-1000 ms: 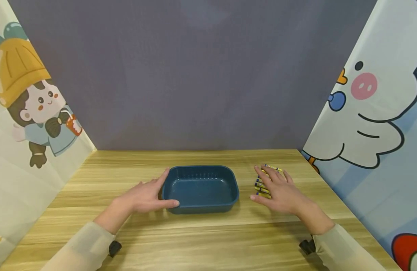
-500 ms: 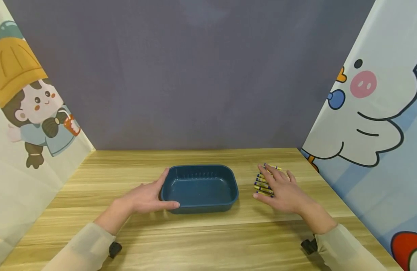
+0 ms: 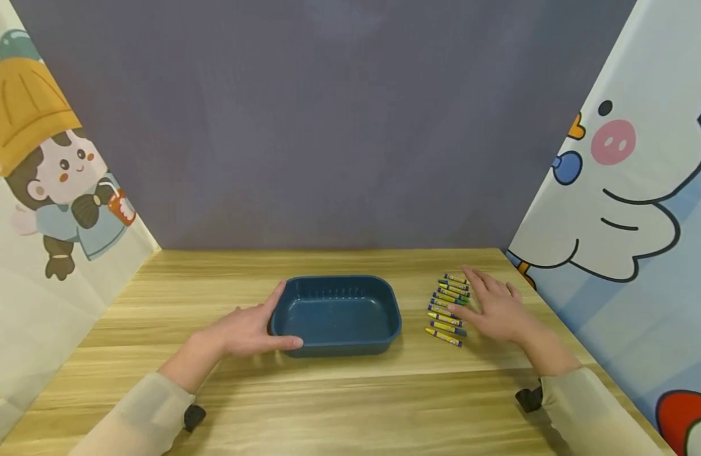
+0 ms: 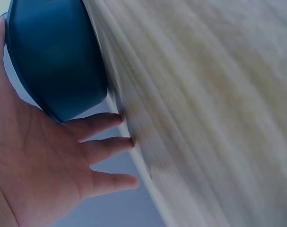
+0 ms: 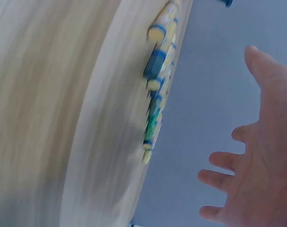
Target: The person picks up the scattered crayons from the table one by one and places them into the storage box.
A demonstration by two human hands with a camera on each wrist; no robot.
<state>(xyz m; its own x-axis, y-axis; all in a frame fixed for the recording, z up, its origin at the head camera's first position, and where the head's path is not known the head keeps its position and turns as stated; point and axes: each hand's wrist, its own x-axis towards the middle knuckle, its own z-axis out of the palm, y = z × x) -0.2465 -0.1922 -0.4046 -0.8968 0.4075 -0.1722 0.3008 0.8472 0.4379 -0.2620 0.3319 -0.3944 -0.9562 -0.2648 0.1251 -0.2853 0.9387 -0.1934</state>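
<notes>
Blue tray (image 3: 335,313) at tabletop (image 3: 350,405) centre, steadied by flat, unclenched left hand (image 3: 244,330); crayons (image 3: 448,309) at 3 o'clock beside spread right hand (image 3: 495,309). Better pinching one crayon from above, tray kept braced.

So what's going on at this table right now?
A person sits at a wooden table with an empty blue tray in the middle. The left hand rests against the tray's left side, fingers straight. To the right of the tray lies a row of crayons, side by side. The right hand is open next to them, at their right ends, holding none.
</notes>
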